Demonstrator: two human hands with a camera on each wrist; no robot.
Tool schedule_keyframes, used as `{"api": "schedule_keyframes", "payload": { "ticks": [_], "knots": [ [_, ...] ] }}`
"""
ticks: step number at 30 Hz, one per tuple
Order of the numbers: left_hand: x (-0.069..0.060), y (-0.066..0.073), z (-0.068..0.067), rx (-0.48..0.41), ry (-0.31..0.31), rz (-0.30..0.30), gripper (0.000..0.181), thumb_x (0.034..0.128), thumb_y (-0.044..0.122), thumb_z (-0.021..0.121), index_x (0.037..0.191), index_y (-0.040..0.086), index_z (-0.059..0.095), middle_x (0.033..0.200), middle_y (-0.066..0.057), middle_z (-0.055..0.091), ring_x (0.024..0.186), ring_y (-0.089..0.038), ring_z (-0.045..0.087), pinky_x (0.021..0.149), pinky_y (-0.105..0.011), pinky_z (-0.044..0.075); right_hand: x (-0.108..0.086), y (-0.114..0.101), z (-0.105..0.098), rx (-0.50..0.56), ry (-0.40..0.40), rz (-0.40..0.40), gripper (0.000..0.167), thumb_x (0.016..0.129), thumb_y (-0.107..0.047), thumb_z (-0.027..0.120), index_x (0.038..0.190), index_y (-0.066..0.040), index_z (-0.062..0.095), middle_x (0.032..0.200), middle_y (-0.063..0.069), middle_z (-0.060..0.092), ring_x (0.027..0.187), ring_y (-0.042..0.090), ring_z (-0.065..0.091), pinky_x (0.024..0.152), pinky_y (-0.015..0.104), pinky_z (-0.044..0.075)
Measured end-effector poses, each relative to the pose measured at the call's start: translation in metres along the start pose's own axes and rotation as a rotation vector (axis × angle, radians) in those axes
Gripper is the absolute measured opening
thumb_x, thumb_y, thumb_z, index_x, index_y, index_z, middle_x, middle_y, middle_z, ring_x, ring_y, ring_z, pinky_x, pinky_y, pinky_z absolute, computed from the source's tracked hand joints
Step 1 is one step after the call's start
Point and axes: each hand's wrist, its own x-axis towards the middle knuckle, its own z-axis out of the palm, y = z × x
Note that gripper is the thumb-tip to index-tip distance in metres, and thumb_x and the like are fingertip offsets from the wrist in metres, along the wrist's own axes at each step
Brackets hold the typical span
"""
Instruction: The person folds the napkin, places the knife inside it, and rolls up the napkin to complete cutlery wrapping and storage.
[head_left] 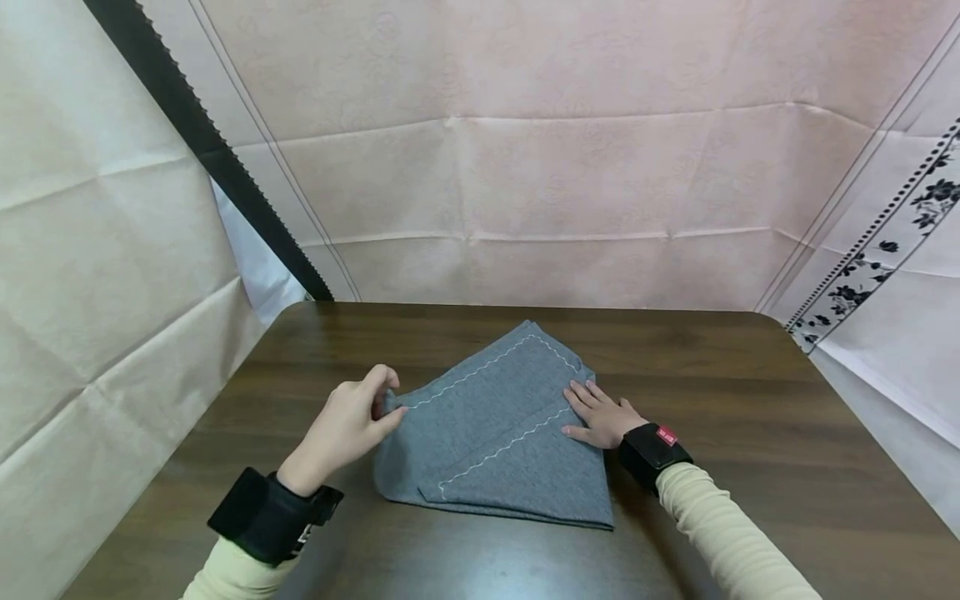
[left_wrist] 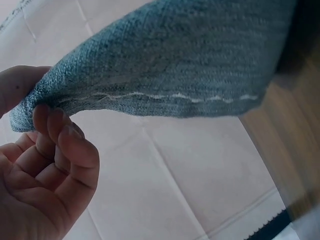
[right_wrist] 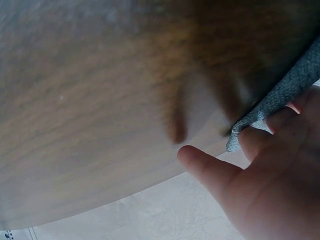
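Observation:
A folded grey-blue cloth with wavy white stitching lies on the wooden table. My left hand pinches its left corner, which is lifted off the table. The left wrist view shows the thumb on one side of the cloth and the curled fingers on the other. On the cloth's right edge, my right hand rests with its fingers spread and straight. From the right wrist, the hand appears beside the cloth's edge, with some fingertips hidden behind it.
The brown wooden table has rounded far corners. Behind it hangs a pale creased sheet, with a black band at the left and a floral strip at the right.

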Motion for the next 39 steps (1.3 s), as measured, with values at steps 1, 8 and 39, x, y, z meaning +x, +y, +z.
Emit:
{"api": "schedule_keyframes", "payload": {
  "ticks": [1,8,39],
  "knots": [
    [0.001,0.002,0.002,-0.004,0.000,0.008,0.030,0.0739,0.002,0.072,0.090,0.007,0.047,0.058,0.007,0.038,0.049,-0.003,0.033,0.046,-0.021,0.033,0.000,0.000,0.000,0.002,0.004,-0.001,0.071,0.092,-0.047,0.044,0.144,-0.005,0.021,0.150,0.015,0.015,0.136,0.034,0.009,0.093,0.068,0.016],
    [0.011,0.018,0.012,-0.040,-0.012,0.068,0.029,0.0753,0.002,0.071,0.091,0.008,0.048,0.058,0.007,0.038,0.049,-0.002,0.033,0.046,-0.020,0.033,0.000,0.000,0.000,0.006,0.001,0.003,0.071,0.092,-0.047,0.044,0.144,-0.005,0.022,0.150,0.015,0.015,0.136,0.034,0.009,0.093,0.068,0.016],
    [0.051,0.087,0.061,-0.066,-0.085,0.306,0.027,0.0787,0.010,0.070,0.096,0.007,0.049,0.058,0.007,0.041,0.049,-0.003,0.036,0.045,-0.016,0.029,-0.007,-0.012,-0.010,-0.009,-0.014,0.036,0.069,0.092,-0.048,0.041,0.144,-0.005,0.023,0.149,0.014,0.016,0.136,0.032,0.010,0.096,0.066,0.016]
  ]
}}
